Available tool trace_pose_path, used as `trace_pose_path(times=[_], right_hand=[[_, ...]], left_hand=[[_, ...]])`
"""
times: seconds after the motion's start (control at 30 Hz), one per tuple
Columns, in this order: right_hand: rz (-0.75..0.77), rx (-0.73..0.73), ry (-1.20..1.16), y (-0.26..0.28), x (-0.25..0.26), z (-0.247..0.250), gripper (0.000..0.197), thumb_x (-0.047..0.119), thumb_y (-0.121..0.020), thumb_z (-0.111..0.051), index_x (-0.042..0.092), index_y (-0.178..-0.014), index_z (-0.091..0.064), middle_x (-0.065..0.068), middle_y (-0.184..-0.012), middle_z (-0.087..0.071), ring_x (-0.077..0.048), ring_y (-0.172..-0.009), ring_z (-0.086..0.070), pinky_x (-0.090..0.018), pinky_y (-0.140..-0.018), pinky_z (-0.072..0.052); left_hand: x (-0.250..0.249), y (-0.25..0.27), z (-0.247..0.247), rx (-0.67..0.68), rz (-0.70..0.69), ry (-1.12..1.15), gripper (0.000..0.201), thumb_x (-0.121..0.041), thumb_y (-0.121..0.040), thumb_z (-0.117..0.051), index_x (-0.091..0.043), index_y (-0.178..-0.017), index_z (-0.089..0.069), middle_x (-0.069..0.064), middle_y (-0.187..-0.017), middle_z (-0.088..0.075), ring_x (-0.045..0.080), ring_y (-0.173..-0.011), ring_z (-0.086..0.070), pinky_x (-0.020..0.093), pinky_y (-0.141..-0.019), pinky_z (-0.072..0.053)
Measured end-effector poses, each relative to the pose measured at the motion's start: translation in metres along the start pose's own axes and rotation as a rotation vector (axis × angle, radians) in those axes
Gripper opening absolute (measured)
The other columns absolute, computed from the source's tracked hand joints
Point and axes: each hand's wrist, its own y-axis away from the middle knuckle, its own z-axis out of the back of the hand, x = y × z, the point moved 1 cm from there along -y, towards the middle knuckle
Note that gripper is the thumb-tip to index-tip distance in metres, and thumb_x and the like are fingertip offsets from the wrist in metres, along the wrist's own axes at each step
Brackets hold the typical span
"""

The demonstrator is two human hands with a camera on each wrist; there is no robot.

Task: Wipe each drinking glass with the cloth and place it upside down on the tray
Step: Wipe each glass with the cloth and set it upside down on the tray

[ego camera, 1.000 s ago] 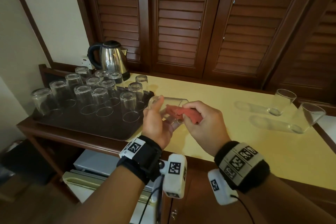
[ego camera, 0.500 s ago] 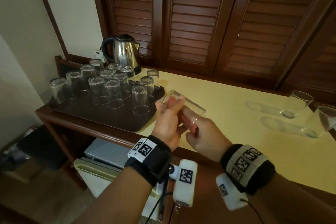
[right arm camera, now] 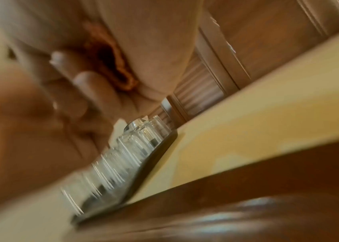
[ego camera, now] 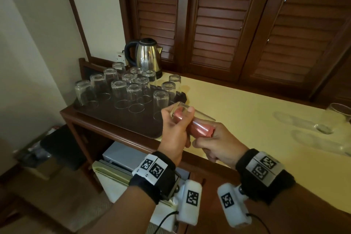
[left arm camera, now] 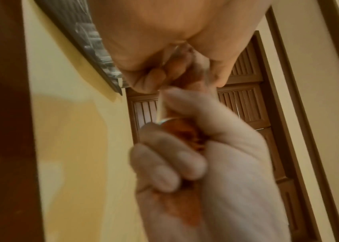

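Left hand [ego camera: 173,131] curled round a drinking glass [ego camera: 191,118], held on its side in the air just right of the tray [ego camera: 117,121], above the near edge of the yellow counter [ego camera: 247,119]. Right hand [ego camera: 218,144] closed on a pink cloth [ego camera: 199,129], pushed up inside that glass (thumb against the rim). Upside-down glasses [ego camera: 133,93] in rows on the tray, kettle [ego camera: 146,57] behind. Two more glasses [ego camera: 340,112] at the far right, cut off by the frame edge.
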Motion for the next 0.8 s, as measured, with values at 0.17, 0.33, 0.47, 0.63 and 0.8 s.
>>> trace_pose_path(times=[0.17,0.33,0.47,0.63,0.8], right_hand=[[0.342,0.005,0.830,-0.012,0.005,-0.022,0.069,-0.003,-0.087,-0.053,0.048,-0.132,-0.045,0.021,-0.129,-0.055,-0.015,-0.096,-0.065,-0.035,-0.082,-0.056],[-0.062,0.053,-0.147,-0.022,0.011,-0.040,0.063,-0.011,-0.090,-0.058,0.030,-0.137,-0.056,-0.015,-0.076,-0.052,-0.015,-0.044,-0.042,-0.026,-0.041,-0.040],[0.159,-0.039,0.425,-0.038,0.020,-0.042,0.073,-0.005,-0.088,-0.059,0.038,-0.145,-0.048,0.003,-0.111,-0.069,-0.012,-0.073,-0.063,-0.022,-0.068,-0.049],[0.266,-0.062,0.492,-0.050,0.025,-0.069,0.056,-0.009,-0.084,-0.056,0.038,-0.113,-0.059,0.012,-0.086,-0.065,-0.007,-0.065,-0.060,-0.024,-0.060,-0.049],[-0.006,0.012,-0.066,-0.053,0.033,-0.076,0.054,-0.013,-0.087,-0.057,0.030,-0.118,-0.066,-0.018,-0.062,-0.047,-0.016,-0.041,-0.041,-0.026,-0.041,-0.041]], left_hand=[[-0.010,-0.009,0.022,-0.125,0.106,-0.071,0.039,-0.044,-0.097,-0.072,-0.030,-0.122,-0.045,0.008,-0.106,-0.061,0.010,-0.059,-0.052,0.027,-0.047,-0.037],[-0.019,-0.009,0.033,-0.066,0.009,0.098,0.039,-0.022,-0.093,-0.077,-0.024,-0.120,-0.049,0.008,-0.105,-0.065,0.025,-0.090,-0.069,0.046,-0.074,-0.060],[-0.036,-0.021,0.048,-0.094,0.043,-0.040,0.046,-0.044,-0.094,-0.074,-0.025,-0.124,-0.046,0.008,-0.109,-0.062,0.016,-0.073,-0.061,0.029,-0.055,-0.050],[-0.044,-0.028,0.059,-0.079,0.050,0.050,0.039,-0.021,-0.095,-0.076,-0.023,-0.120,-0.046,0.011,-0.114,-0.063,0.025,-0.100,-0.067,0.048,-0.093,-0.058],[-0.051,-0.034,0.075,0.000,0.016,0.037,0.043,-0.020,-0.096,-0.074,-0.018,-0.126,-0.043,0.006,-0.112,-0.064,0.017,-0.097,-0.070,0.034,-0.085,-0.062]])
